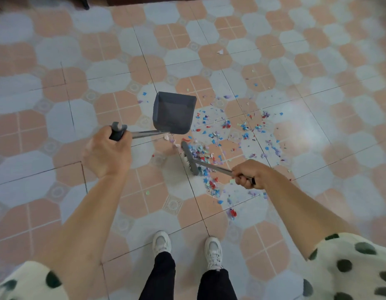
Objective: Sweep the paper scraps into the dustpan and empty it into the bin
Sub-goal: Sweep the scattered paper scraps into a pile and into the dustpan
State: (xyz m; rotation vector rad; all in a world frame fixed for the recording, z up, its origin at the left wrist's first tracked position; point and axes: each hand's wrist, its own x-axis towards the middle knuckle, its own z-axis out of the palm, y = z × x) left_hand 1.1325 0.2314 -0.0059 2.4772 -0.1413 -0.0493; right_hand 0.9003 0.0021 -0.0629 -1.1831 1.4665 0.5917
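Observation:
A grey long-handled dustpan (173, 114) stands on the tiled floor ahead of me, its open mouth facing the scraps. My left hand (107, 151) is closed around the grip at the top of its handle. A grey broom head (189, 158) rests on the floor just below and right of the pan, at the left edge of the scraps. My right hand (249, 174) grips the broom's metal handle. Blue, red, purple and white paper scraps (231, 135) lie scattered right of the pan and around the broom head. The bin is out of sight.
The floor is orange and pale grey patterned tile. My two feet in white shoes (187, 249) stand at the bottom centre. A lone white scrap (220, 51) lies further away. Dark furniture bases (144, 0) line the top edge.

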